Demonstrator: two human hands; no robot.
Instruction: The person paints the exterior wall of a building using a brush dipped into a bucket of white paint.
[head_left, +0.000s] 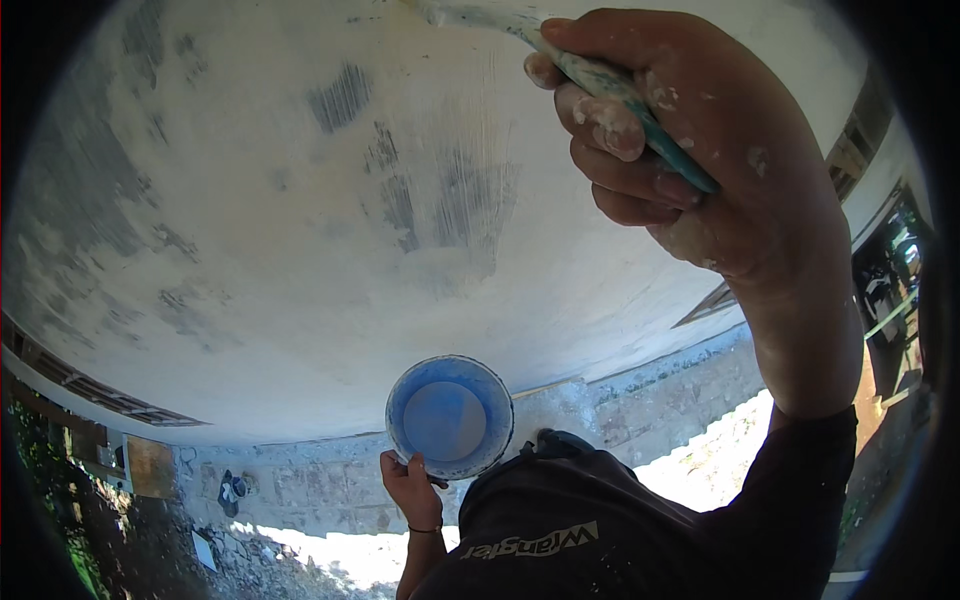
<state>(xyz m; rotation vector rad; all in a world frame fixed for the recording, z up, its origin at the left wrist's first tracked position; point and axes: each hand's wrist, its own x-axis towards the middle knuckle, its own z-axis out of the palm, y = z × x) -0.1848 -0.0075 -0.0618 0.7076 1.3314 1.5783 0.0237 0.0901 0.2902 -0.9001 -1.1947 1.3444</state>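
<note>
My right hand (660, 127), spotted with white paint, is raised at the upper right and grips the green handle of a paintbrush (592, 75). The brush's head reaches the top edge of the view, near the wall, and its tip is hard to make out. Before me spreads a wall (315, 285) with uneven white paint; grey patches show through at the left and centre. Low in front of my body, my left hand (412, 480) holds a blue bucket (397, 416) by its rim. Pale liquid (444, 421) lies inside the bucket.
Vented openings sit in the wall at the lower left (112, 390) and right (709, 304). A stone-paved ledge (315, 487) runs along the wall's foot. Small dark objects (231, 491) stand on it at the left. A wooden board (150, 466) is farther left.
</note>
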